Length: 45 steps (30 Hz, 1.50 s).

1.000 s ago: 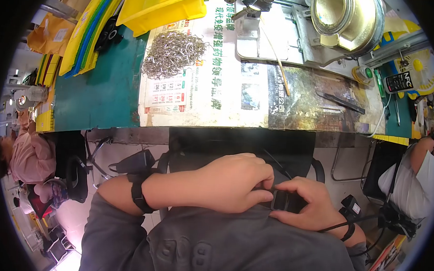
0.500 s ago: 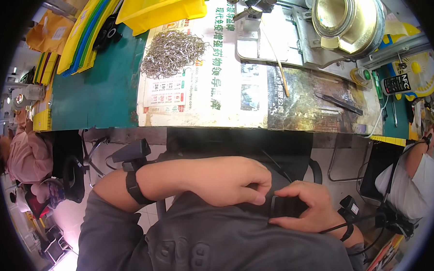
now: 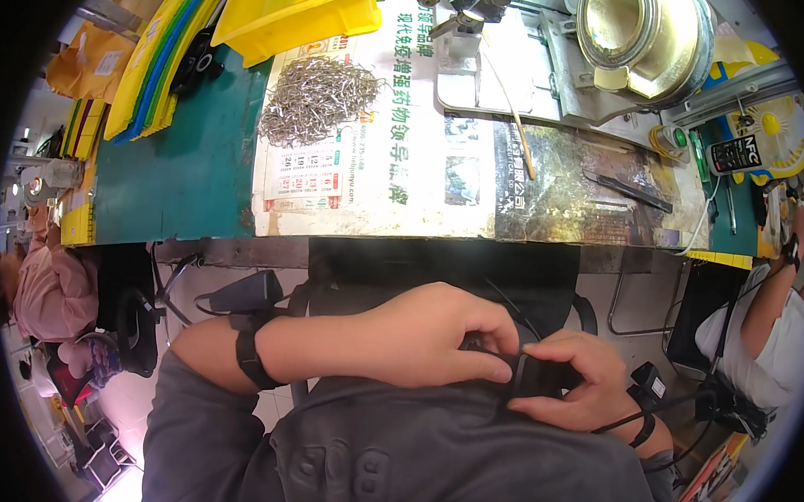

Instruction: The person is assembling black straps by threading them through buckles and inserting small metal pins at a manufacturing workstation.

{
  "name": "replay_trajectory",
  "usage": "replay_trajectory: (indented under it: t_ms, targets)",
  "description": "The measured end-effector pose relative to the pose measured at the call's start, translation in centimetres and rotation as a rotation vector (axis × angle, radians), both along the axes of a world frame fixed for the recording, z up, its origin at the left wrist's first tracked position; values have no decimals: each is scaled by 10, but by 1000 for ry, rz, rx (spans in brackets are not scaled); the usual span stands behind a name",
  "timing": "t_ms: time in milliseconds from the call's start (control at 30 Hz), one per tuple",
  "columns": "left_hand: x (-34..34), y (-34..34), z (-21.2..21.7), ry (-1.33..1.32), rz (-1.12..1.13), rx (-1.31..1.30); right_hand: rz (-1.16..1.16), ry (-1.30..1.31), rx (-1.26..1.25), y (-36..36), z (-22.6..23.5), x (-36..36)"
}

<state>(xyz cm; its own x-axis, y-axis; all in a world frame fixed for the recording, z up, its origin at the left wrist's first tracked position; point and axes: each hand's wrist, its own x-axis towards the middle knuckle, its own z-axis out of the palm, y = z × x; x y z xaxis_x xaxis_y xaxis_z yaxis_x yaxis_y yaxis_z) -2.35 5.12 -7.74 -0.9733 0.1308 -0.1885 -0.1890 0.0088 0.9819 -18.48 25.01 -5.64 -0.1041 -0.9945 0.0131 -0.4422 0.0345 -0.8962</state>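
The right hand [image 3: 576,380] has its fingers curled tight around a small black device [image 3: 540,375], held low against the grey shirt [image 3: 429,459] at the person's waist. The left hand [image 3: 425,337] pinches the same device's left end, fingertips pressed together on it. Each wrist carries 1 black band. Beyond the hands lies the green workbench [image 3: 181,170], with a pile of metal clips [image 3: 314,99] on a printed paper sheet [image 3: 397,161], yellow trays [image 3: 296,9] and a brass funnel [image 3: 640,33].

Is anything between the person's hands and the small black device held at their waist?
Nothing visible: both the left hand and the right hand already touch the small black box-shaped device, fingers wrapped round it above the grey shirt. Its far side is hidden.
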Motion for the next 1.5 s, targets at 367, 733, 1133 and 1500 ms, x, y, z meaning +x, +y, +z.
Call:
replay_trajectory:
  t_ms: [367, 733, 1133, 1500]
  targets:
    - [7, 7, -4, 132, 124, -245, -13, 9, 18, 1, -4, 0]
    - [-2, 5, -9, 3, -127, -64, 16, -3, 28, -2, 0, 2]
    - [6, -10, -14, -20, -158, 235, 59, 24, -15, 4, -10, 6]
    - [10, -12, -13, -35, -116, 246, 38, -31, 30, 4, -6, 6]
